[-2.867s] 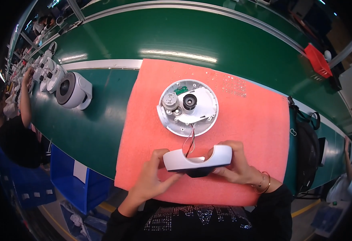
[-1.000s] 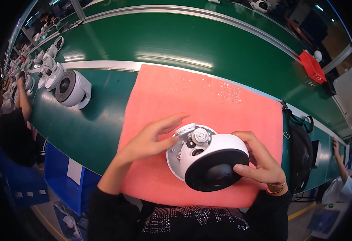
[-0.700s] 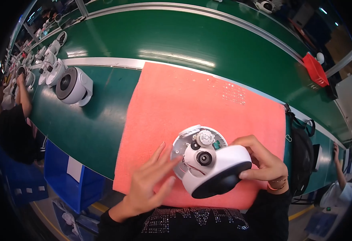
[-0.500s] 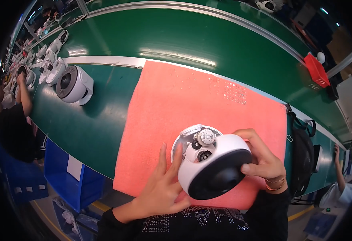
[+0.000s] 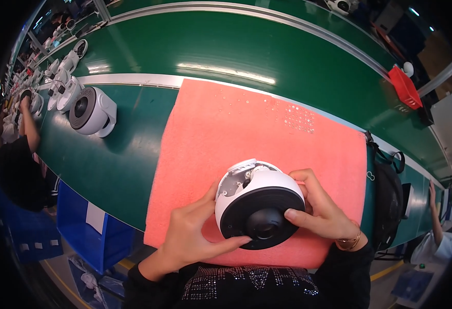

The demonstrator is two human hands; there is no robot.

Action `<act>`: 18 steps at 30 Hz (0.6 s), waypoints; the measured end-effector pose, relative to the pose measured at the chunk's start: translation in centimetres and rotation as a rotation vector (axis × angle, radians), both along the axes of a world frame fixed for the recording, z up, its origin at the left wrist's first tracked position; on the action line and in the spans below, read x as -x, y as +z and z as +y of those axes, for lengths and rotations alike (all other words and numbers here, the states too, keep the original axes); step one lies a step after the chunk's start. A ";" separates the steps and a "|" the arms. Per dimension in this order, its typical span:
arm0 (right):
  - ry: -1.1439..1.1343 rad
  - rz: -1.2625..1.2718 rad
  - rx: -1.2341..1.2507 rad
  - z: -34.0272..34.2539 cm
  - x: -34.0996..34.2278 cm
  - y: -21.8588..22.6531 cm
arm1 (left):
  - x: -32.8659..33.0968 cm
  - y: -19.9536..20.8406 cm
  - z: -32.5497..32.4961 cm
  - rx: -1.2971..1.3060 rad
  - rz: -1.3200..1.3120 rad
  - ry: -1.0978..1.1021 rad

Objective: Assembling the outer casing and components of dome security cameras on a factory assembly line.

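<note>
A white dome camera head (image 5: 213, 203) with a round black front and a dark lens (image 5: 265, 223) is gripped from both sides. My left hand (image 5: 191, 226) holds its left edge, thumb on the black face and fingers behind the shell. On the right, my right hand (image 5: 319, 208) grips it with the thumb near the lens and fingers round the back. Just behind the head sits an open white base (image 5: 229, 184), its inner parts partly covered by the head. Under them lies a pink foam mat (image 5: 195, 139).
A finished-looking white camera (image 5: 94, 110) stands left on the green bench (image 5: 128, 154). Several white housings (image 5: 63, 90) are farther left, beside a co-worker (image 5: 17, 154). Small screws (image 5: 299, 118) dot the mat's far side. A black bag (image 5: 386, 190) and red bin (image 5: 405, 88) are right.
The camera head has moved left and over the base, its lens now turned toward me. My left hand has closed onto its left edge; my right hand has shifted left with it.
</note>
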State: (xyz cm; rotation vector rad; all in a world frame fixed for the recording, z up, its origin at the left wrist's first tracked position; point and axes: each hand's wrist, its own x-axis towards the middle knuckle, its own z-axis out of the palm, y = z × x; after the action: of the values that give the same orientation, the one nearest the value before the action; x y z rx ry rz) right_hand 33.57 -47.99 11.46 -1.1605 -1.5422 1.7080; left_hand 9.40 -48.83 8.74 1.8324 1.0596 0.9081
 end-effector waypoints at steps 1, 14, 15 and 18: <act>-0.024 -0.003 -0.026 -0.1 0.0 0.0 | 0.0 -0.1 0.2 -0.024 0.021 -0.016; -0.093 -0.517 -0.469 3.4 0.6 0.0 | 0.7 2.2 3.2 0.066 0.415 -0.041; -0.094 -0.516 -0.468 3.6 0.5 0.0 | 0.7 2.4 3.5 0.066 0.417 -0.042; -0.020 -0.596 -0.450 4.0 0.4 -0.1 | 0.7 2.5 4.1 0.064 0.517 -0.082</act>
State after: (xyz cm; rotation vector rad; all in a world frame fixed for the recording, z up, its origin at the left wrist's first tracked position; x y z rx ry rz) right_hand 33.14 -43.95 11.32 -1.4935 -2.1098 0.9467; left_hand 8.66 -44.74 11.25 2.0927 1.2904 0.3474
